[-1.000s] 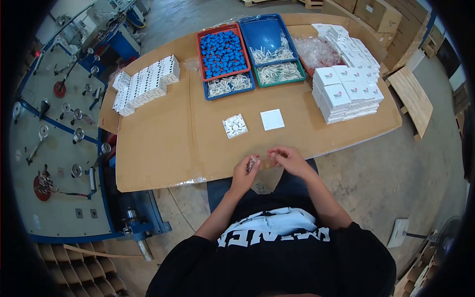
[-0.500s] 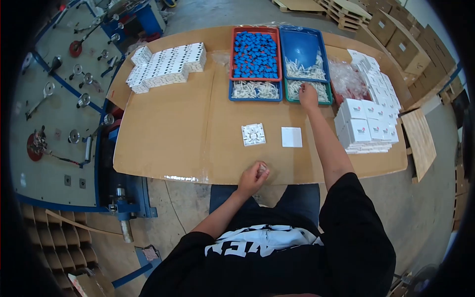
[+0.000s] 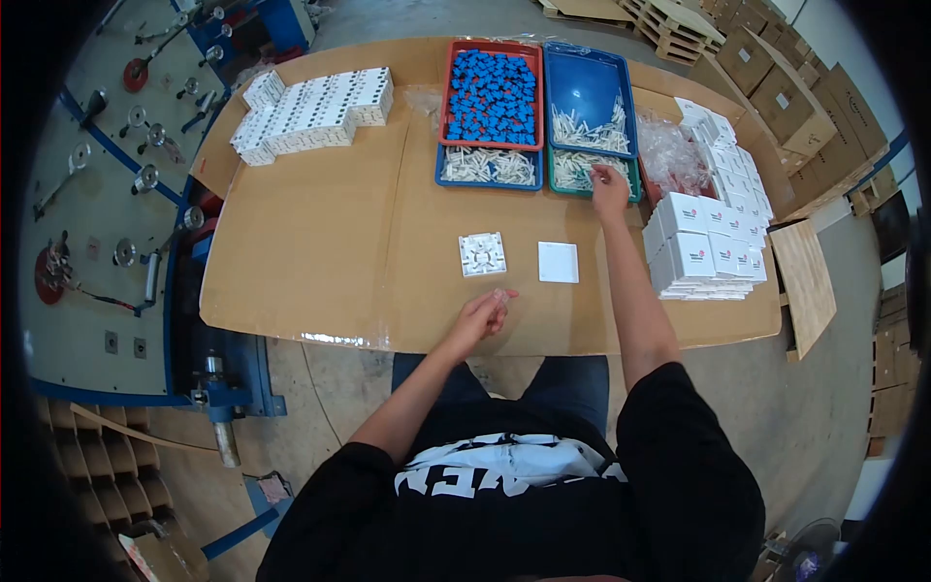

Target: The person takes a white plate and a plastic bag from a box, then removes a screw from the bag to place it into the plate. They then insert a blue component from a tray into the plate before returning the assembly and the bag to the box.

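Note:
My left hand (image 3: 482,318) is closed just above the table's near side, its thumb and a finger pointing toward the white square base (image 3: 482,254). Something small and clear, perhaps plastic, shows at its fingertips; I cannot make out what. A flat white square plate (image 3: 558,263) lies to the right of that base. My right hand (image 3: 610,189) is at the front edge of the green tray (image 3: 572,189) of small white pieces. Its fingers are pinched together, and what they hold, if anything, is too small to name.
Behind are a red tray (image 3: 447,121) of blue parts and two blue trays (image 3: 587,92) (image 3: 490,184) with white pieces. Stacked white units (image 3: 320,112) stand far left, white plates (image 3: 703,252) and a clear plastic bag (image 3: 672,160) right. All rest on a cardboard-covered table (image 3: 301,233).
My left hand has moved forward, closer to the white base. My right hand has drawn back slightly toward the green tray's front edge. The whole view has shifted a little.

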A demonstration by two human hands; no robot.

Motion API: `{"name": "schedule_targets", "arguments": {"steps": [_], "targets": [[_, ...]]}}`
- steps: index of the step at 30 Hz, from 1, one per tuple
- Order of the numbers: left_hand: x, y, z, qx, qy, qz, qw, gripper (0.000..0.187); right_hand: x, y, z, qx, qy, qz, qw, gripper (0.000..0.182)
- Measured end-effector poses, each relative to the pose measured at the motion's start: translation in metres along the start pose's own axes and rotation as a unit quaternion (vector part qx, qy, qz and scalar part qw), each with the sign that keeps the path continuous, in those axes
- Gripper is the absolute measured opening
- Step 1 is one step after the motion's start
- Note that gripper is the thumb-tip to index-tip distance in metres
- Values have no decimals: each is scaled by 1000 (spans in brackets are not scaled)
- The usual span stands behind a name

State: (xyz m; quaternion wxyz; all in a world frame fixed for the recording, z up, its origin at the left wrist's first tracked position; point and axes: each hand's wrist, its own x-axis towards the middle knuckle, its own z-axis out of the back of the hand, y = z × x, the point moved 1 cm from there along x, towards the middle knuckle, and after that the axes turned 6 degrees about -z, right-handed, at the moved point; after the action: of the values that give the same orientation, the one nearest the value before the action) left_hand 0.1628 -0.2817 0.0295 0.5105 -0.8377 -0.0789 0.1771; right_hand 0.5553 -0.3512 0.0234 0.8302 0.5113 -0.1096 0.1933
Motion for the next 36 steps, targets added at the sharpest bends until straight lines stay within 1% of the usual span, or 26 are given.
{"name": "schedule_targets", "arguments": {"steps": [1,2,3,5,6,7,8,9,11,13,14,15,17,18,20,21,23,24,26,27,29,30,32,33,35,36], "targets": [[3,-1,-4,-42,26,57,997,46,-7,-3,4,87,41,-44,994,14],[7,2,-7,-91,65,75,991,49,-24,-7,8,140,55,-62,987,12],[14,13,-5,-100,66,73,990,49,-47,-11,12,193,70,-77,976,11],[24,43,0,-204,115,136,963,52,-118,29,36,146,50,-98,983,8],[26,45,3,-214,112,136,961,52,-150,33,43,201,82,-159,963,9],[27,44,10,-288,130,136,939,54,-176,35,47,254,114,-226,934,9],[26,47,13,-360,145,140,911,56,-197,38,50,244,119,-240,932,9],[27,49,13,-370,136,152,907,56,-217,41,56,253,137,-257,922,10],[23,45,12,-319,192,133,919,61,-251,50,70,259,155,-293,907,12],[18,39,7,-301,176,139,927,62,-254,64,71,258,182,-240,918,17],[19,37,5,-281,167,135,935,63,-255,67,75,260,207,-234,914,19],[20,37,6,-281,167,135,935,63,-255,72,78,260,207,-234,914,19],[20,39,8,-278,172,137,935,64,-254,85,82,249,260,-227,905,15],[18,39,8,-280,168,134,936,64,-254,91,82,248,265,-226,904,15],[15,39,8,-243,170,120,947,58,-253,102,78,268,243,-187,913,10],[15,41,9,-244,166,117,948,58,-253,102,75,269,248,-186,912,10],[16,46,11,-260,171,118,943,49,-254,98,72,251,305,-182,900,6],[17,45,11,-260,169,117,944,49,-253,98,72,252,308,-182,899,6],[17,46,11,-259,179,104,943,42,-256,98,74,190,416,-168,873,13],[16,45,11,-259,179,106,943,42,-258,99,74,190,416,-170,873,13],[16,45,9,-271,162,108,943,39,-262,103,72,220,429,-109,870,20],[16,45,8,-270,165,110,942,39,-264,101,69,219,426,-109,871,20],[16,46,8,-257,145,118,948,38,-266,97,62,157,364,2,918,25],[16,46,8,-256,148,117,948,38,-264,100,62,156,362,3,919,25],[17,46,9,-279,172,118,937,39,-262,106,64,195,389,-113,893,25],[19,48,12,-279,172,116,938,39,-262,104,63,196,390,-110,893,25]]}}
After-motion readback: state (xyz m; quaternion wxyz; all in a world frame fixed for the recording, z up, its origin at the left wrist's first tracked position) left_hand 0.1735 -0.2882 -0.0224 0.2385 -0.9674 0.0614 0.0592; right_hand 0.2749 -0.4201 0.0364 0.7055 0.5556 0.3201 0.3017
